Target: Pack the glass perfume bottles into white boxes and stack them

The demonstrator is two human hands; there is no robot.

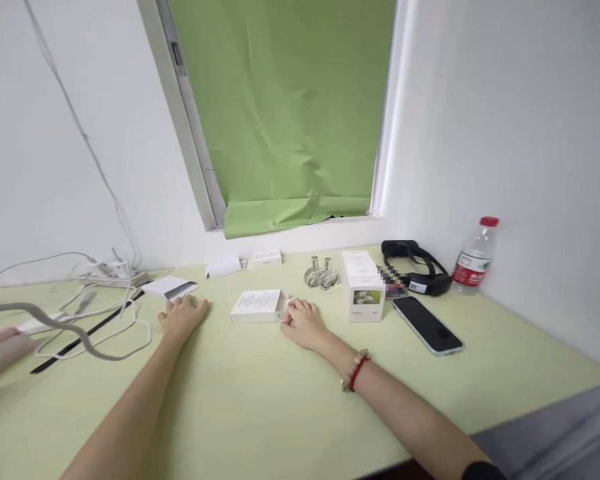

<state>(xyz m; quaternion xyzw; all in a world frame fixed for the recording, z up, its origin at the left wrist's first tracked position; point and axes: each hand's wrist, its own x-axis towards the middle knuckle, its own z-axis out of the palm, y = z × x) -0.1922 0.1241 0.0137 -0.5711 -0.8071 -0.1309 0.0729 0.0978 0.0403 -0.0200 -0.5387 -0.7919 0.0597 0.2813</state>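
Observation:
My left hand [181,316] rests on the pale green table just in front of a white box piece [171,287] with a dark opening; its fingers are spread and nothing is seen in them. My right hand [303,323], with curled fingers, is at the right end of a white printed carton [256,306] lying flat, and its fingers are on the open end flap. Behind that hand stand two small glass bottles [322,275]. Right of them is a row of white boxes [363,287], the front one bearing a flower picture.
A phone [429,325], a black headset [420,270] and a red-capped water bottle [475,257] are at the right. White cables [130,323] and a power strip lie left. Another person's hand [3,350] is at the left edge. Papers and a small box [267,259] lie behind.

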